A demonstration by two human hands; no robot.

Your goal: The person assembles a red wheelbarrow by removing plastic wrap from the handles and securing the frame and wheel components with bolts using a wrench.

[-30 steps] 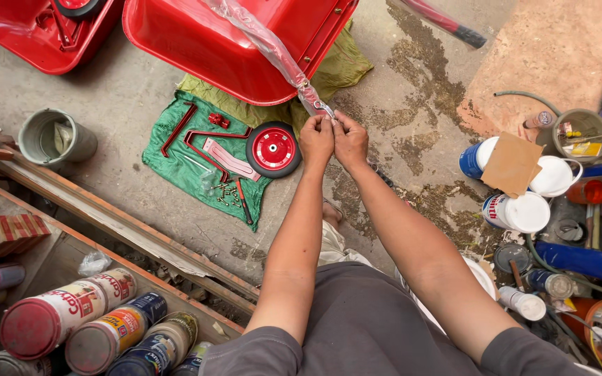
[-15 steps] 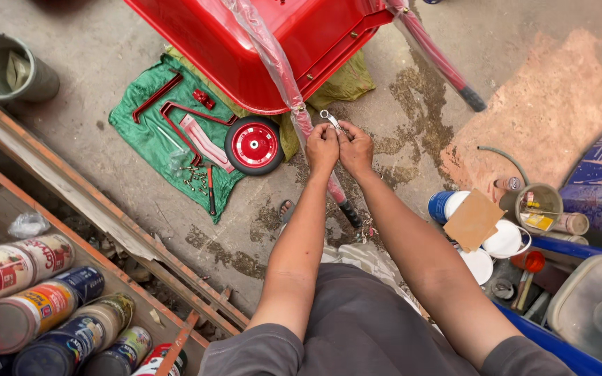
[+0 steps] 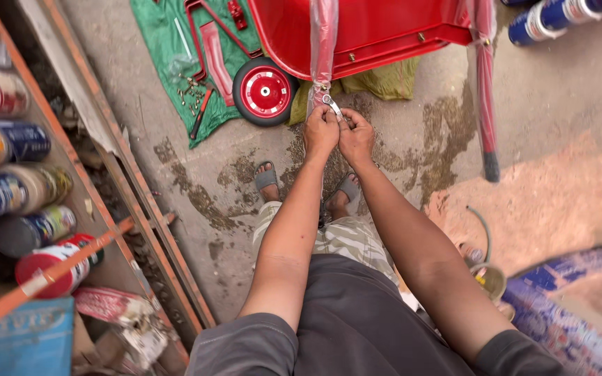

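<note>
Both hands meet at the lower end of a red metal bar [image 3: 323, 42] wrapped in clear plastic, which hangs down from an upturned red wheelbarrow tray [image 3: 377, 31]. My left hand [image 3: 320, 132] and my right hand [image 3: 357, 136] pinch a small silver metal part [image 3: 331, 104] at the bar's tip. A red wheel [image 3: 265, 91] lies flat on the ground just left of the hands. A second plastic-wrapped red handle [image 3: 485, 90] hangs to the right, with a dark grip at its end.
A green cloth [image 3: 168, 69] on the concrete carries red brackets, bolts and a red-handled tool. Shelves with several paint cans [image 3: 15, 181] run along the left. Blue-and-white cans [image 3: 552, 17] lie top right; a blue sack [image 3: 580, 313] sits bottom right. My sandalled feet [image 3: 266, 179] stand below the hands.
The view has swung so the shelves sit further left and the tray nearer. My hands stay together on the silver part at the bar's end, now lower on the wrapped bar.
</note>
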